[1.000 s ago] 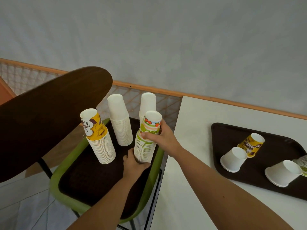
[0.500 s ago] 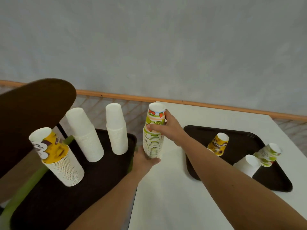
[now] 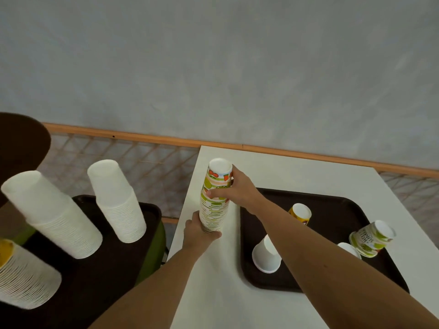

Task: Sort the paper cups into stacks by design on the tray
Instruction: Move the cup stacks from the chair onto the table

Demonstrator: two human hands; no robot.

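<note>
I've got the printed stack [image 3: 215, 203] upright over the surface [image 3: 225, 288] beside the tray [image 3: 332, 217], left hand [image 3: 198, 233] fingers curled round its base, right hand [image 3: 235, 188] fingers gripping near the top, presumably against toppling.

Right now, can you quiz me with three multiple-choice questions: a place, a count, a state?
1. Where is the fruit-print stack? A) on the floor B) over the white table C) inside a box
2. How many plain white stacks stand on the left tray? A) one B) two C) four
3. Who holds the fruit-print stack? A) both hands B) one hand C) nobody
Answers: B, the tabletop lies beneath it; B, two stand side by side; A, left hand grips its base, right hand its top.
</note>
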